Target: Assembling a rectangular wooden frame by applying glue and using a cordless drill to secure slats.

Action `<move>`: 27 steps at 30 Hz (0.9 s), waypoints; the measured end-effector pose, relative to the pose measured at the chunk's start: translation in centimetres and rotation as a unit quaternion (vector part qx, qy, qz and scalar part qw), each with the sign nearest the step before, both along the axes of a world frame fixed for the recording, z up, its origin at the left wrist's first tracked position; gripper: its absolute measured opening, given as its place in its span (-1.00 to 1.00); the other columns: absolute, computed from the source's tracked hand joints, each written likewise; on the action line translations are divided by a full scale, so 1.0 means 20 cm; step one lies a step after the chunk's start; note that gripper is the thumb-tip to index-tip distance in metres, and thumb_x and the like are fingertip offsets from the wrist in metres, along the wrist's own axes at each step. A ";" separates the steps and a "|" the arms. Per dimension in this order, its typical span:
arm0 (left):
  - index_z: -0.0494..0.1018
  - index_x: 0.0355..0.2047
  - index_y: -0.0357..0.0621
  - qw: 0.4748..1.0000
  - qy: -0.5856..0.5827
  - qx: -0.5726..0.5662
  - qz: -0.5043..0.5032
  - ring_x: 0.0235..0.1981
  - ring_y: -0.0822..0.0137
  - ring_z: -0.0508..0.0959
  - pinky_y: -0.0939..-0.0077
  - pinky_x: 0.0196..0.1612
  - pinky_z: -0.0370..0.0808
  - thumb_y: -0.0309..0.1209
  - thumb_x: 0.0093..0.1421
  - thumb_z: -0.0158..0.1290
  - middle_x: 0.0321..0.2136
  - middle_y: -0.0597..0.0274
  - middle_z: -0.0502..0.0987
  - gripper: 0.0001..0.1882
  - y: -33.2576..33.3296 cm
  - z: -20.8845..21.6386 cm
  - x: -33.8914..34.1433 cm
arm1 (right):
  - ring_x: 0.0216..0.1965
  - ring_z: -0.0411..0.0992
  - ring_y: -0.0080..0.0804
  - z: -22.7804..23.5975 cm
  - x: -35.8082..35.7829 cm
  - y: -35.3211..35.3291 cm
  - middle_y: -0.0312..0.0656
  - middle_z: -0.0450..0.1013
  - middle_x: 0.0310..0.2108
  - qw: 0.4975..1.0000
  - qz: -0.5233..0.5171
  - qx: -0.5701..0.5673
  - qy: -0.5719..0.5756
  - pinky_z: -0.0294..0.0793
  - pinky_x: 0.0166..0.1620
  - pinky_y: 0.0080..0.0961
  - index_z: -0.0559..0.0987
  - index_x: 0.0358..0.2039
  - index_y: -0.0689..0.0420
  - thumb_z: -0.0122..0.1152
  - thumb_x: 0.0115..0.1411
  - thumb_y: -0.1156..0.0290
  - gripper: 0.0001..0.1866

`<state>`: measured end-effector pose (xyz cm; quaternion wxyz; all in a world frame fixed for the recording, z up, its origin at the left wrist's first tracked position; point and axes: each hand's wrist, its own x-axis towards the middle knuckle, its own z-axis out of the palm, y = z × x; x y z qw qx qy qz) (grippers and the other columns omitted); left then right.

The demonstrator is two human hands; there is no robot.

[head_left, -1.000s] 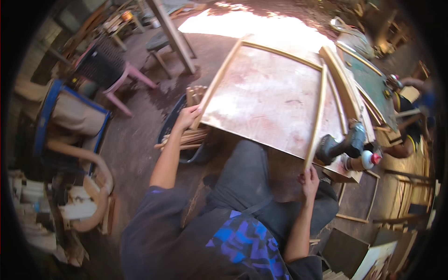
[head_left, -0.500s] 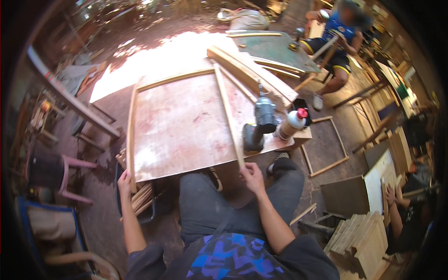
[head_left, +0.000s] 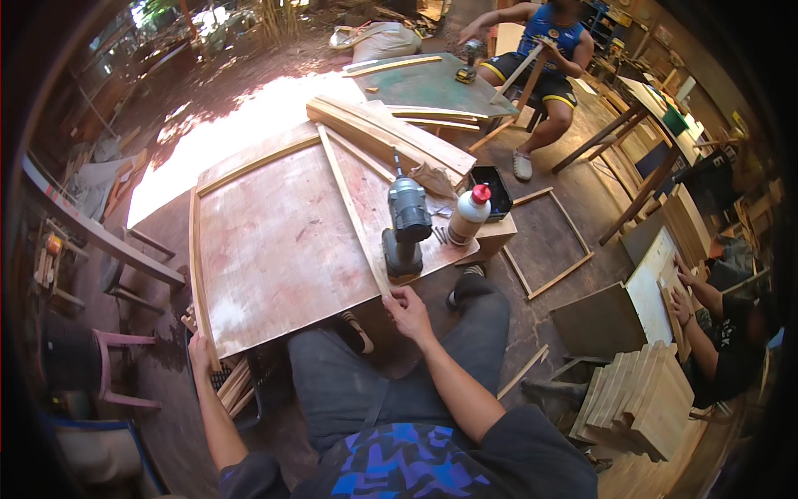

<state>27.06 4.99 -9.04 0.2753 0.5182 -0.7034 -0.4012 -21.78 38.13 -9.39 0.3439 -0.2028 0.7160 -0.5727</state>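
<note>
Currently, the board table (head_left: 274,258) served as the work surface. Beyond it stood the green table (head_left: 424,87), with a co-worker (head_left: 553,50) seated beside it. On the left part of the board table lay the wood frame (head_left: 259,160), with its far side, left strip (head_left: 199,279) and right strip (head_left: 353,209) laid out. The near side carried no strip and was therefore judged not yet done. Whether the corners were fastened could not be told.

Thick planks (head_left: 391,133) lay across the far right of the board table and limited space there. On the floor, to the right, lay a smaller frame (head_left: 549,241) with all four sides present.

The left hand (head_left: 199,353) appeared closed on the near end of the left strip, its grip partly hidden. The right hand (head_left: 407,312) pinched the near end of the right strip between thumb and fingers.

The drill (head_left: 407,212) stood upright just beside the right strip and obstructed its outer side. The bottle (head_left: 468,218) stood farther right; small dark pieces (head_left: 440,235), possibly screws, lay between them.
</note>
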 end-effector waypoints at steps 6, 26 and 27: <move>0.50 -0.14 -0.33 0.984 -0.137 -0.084 0.080 -0.35 0.11 0.52 0.20 -0.21 0.43 -0.14 0.34 -0.06 -0.41 0.01 0.53 -0.58 0.05 -0.04 -0.06 | -0.28 0.60 -0.25 -0.03 0.01 -0.01 -0.05 0.62 -0.32 0.999 -0.013 0.018 0.033 0.54 -0.17 -0.31 0.57 -0.02 0.15 0.29 0.24 -0.01 -0.50; 0.60 -0.09 -0.18 0.959 -0.215 -0.055 0.177 -0.23 -0.02 0.65 0.16 -0.14 0.50 -0.04 0.22 0.09 -0.29 -0.07 0.66 -0.53 0.22 0.21 -0.24 | -0.41 0.46 -0.65 0.04 0.03 0.01 -0.27 0.57 -0.42 0.998 -0.013 0.005 0.054 0.44 -0.31 -0.58 0.54 -0.11 0.22 0.29 0.30 0.15 -0.63; 0.60 -0.09 -0.18 0.959 -0.214 -0.057 0.175 -0.22 -0.02 0.65 0.16 -0.14 0.50 -0.04 0.22 0.09 -0.29 -0.06 0.66 -0.53 0.22 0.21 -0.23 | -0.41 0.46 -0.65 0.04 0.03 0.02 -0.27 0.57 -0.42 0.997 -0.023 -0.009 0.067 0.44 -0.31 -0.58 0.54 -0.11 0.22 0.29 0.30 0.15 -0.63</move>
